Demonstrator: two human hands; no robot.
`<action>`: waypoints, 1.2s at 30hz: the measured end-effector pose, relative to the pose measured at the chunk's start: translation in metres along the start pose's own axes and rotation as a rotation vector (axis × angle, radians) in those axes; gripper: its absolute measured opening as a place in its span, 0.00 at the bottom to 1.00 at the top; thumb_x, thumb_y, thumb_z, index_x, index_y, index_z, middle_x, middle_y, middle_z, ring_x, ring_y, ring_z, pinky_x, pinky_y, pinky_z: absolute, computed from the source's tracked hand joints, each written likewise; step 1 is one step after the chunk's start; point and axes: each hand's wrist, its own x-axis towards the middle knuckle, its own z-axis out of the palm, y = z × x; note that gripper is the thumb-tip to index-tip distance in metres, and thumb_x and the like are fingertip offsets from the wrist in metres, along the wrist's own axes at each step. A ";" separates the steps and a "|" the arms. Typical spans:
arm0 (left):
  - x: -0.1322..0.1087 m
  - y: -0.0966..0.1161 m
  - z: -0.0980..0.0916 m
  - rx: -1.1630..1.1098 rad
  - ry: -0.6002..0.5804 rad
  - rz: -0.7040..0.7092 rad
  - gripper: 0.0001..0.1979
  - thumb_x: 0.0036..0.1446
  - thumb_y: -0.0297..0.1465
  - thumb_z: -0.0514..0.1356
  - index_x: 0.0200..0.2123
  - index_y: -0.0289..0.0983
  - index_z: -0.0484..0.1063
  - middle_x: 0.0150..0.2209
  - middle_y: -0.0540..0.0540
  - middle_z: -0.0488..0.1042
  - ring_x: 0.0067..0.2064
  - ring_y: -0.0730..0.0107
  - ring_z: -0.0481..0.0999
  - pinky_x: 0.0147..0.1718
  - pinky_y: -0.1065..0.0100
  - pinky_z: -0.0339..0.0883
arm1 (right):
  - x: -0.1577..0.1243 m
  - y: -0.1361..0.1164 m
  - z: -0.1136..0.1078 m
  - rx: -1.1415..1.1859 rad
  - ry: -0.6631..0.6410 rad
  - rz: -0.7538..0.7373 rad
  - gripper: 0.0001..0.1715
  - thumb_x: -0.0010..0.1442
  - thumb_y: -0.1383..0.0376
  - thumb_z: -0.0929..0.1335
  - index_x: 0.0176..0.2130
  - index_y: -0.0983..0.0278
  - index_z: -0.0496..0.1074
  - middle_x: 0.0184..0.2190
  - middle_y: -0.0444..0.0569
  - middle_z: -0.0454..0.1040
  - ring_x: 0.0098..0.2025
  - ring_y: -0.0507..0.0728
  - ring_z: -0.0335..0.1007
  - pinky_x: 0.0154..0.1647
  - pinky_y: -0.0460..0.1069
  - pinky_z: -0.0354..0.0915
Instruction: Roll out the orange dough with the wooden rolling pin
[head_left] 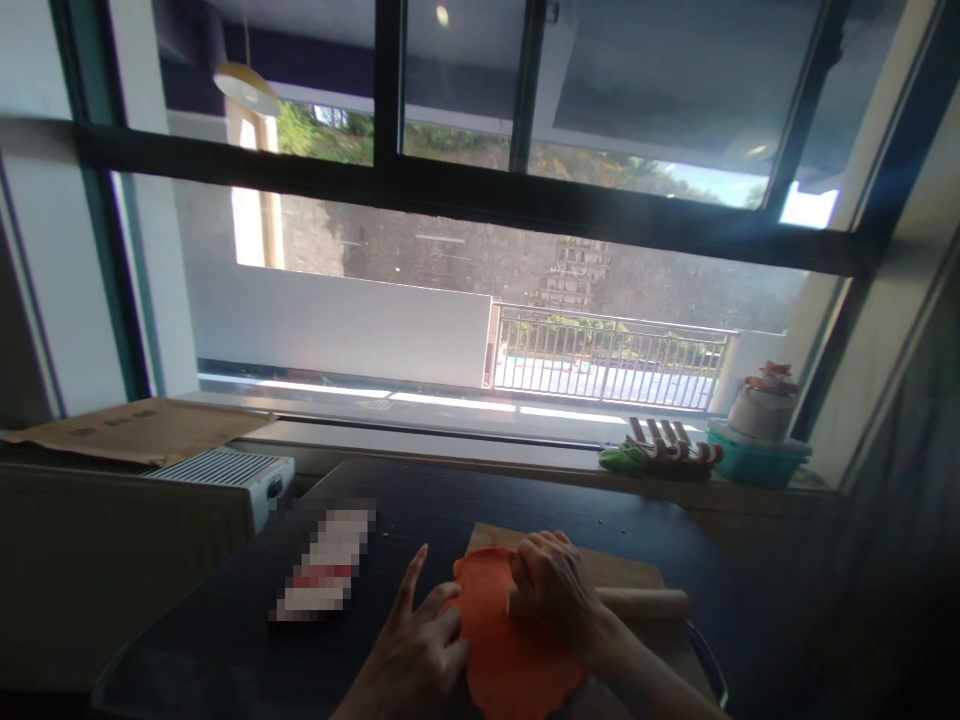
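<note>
In the lower middle of the frame, a flat orange sheet (487,635) of soft, dough-like material lies on a wooden board (622,572), which rests on a dark surface (225,655). The right hand (556,580), just right of the frame's lower centre, is closed around a pale rolling pin (646,603); the pin's left end lies over the sheet and its other end reaches right across the board. The left hand (429,640) is at the sheet's left edge, index finger stretched out and the other fingers bent; whether they pinch the edge or only rest against it, I cannot tell. Left of the hands lies a flat item (322,565) blurred into blocks. At the left edge of the frame, a brown paper packet (142,428) lies on a white heater (150,520). At the right, a teal box (761,455) stands on the sill (480,445), below a wide window (465,190).
</note>
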 end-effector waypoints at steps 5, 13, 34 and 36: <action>0.003 0.004 -0.007 -0.070 -0.018 -0.029 0.09 0.58 0.30 0.58 0.25 0.41 0.71 0.27 0.53 0.71 0.49 0.65 0.68 0.64 0.45 0.22 | 0.028 -0.019 0.012 0.089 -0.042 0.064 0.19 0.67 0.56 0.57 0.45 0.59 0.72 0.46 0.51 0.72 0.50 0.60 0.64 0.51 0.54 0.55; 0.007 0.005 -0.010 -0.085 0.016 -0.045 0.12 0.60 0.29 0.57 0.24 0.42 0.71 0.27 0.54 0.70 0.48 0.67 0.68 0.64 0.49 0.22 | 0.044 -0.018 0.013 0.118 -0.026 0.150 0.19 0.66 0.58 0.59 0.50 0.61 0.70 0.52 0.54 0.69 0.56 0.61 0.61 0.57 0.56 0.53; 0.011 0.007 -0.017 -0.089 -0.043 -0.066 0.09 0.58 0.28 0.59 0.24 0.41 0.71 0.27 0.55 0.72 0.48 0.67 0.70 0.65 0.51 0.21 | 0.043 -0.016 0.020 0.130 -0.093 0.226 0.29 0.67 0.53 0.55 0.61 0.63 0.62 0.61 0.57 0.61 0.64 0.64 0.51 0.62 0.61 0.47; 0.011 0.009 -0.018 -0.093 -0.047 -0.077 0.09 0.57 0.26 0.59 0.25 0.41 0.71 0.28 0.55 0.72 0.47 0.67 0.70 0.65 0.51 0.21 | 0.025 -0.024 0.018 0.126 -0.079 0.220 0.30 0.66 0.53 0.55 0.61 0.63 0.62 0.62 0.56 0.60 0.65 0.64 0.49 0.63 0.61 0.45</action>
